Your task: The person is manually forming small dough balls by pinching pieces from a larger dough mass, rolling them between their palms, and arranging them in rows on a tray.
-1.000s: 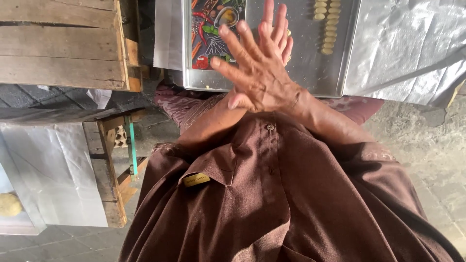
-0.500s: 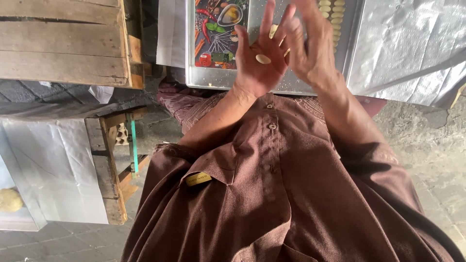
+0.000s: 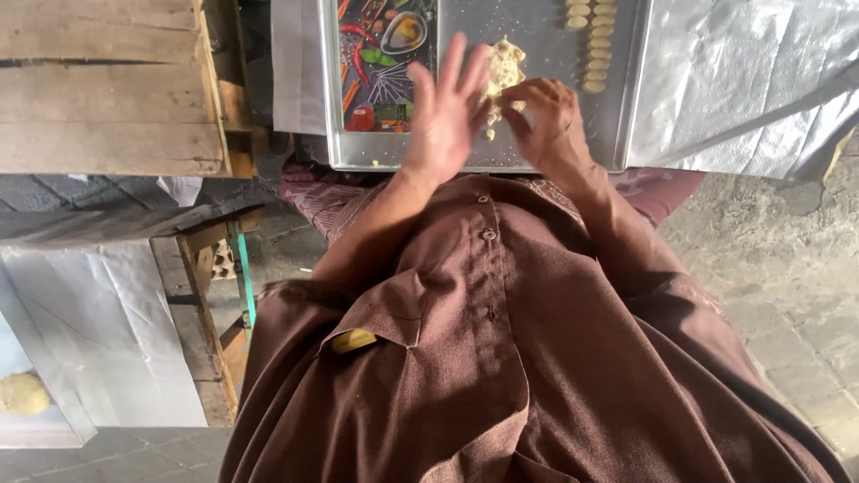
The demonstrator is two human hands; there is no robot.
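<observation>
Pinching at dough lump with right hand, fingertips curled into the crumbly mass at its lower right edge; closed on dough, though how much is pinched cannot be told. Left hand flat and open, fingers spread, holding nothing, palm facing toward the lump from 9 o'clock, just beside it.

Dough lump sits on metal tray, near tray centre, at 12 o'clock from the body. Pale yellow, ragged, with loose crumbs scattered below it toward the right fingertips. Two short columns of small shaped dough pieces lined up at 1 o'clock from the lump, near the tray's right rim, apart from the lump. Printed mat with spice pictures at 9 o'clock, under or beside the left hand's far side. Tray resting across lap, brown tunic below. Wooden crate at far 10 o'clock, silver foil sheet at 2 o'clock, another dough ball far off at 8 o'clock on a foil sheet.

Judged step: taking a portion off the lump for shaping.
- Pinch a bit matching the shaped pieces, judged by eye against the columns.
- Gather loose crumbs into the pinch, mix looks dry and likely to break.
- Keep left palm close and level as a rolling surface.
- Work over the tray so fallout stays on metal.
- Avoid nudging finished columns at 1 o'clock.
</observation>
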